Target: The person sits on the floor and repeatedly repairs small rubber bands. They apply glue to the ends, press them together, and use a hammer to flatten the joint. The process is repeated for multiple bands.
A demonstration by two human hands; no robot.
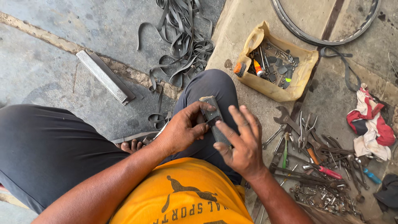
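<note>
Seated on the floor, a person holds a small dark block point(214, 120) over the raised knee point(209, 89), between both hands.

Head view: the left hand point(182, 130) is clenched around the block's upper end, thumb and fingers wrapped on it; the right hand point(242, 143) is released, fingers spread, its thumb and palm touching the lower end. The block's long axis runs from upper left to lower right, away from the body, and the left hand is the nearer to its middle. Its lower end is hidden behind the right hand, and its material is hard to make out. Loose tools point(315, 153) lie to the right, a yellow bag of parts point(300, 70) beyond the knee.
</note>
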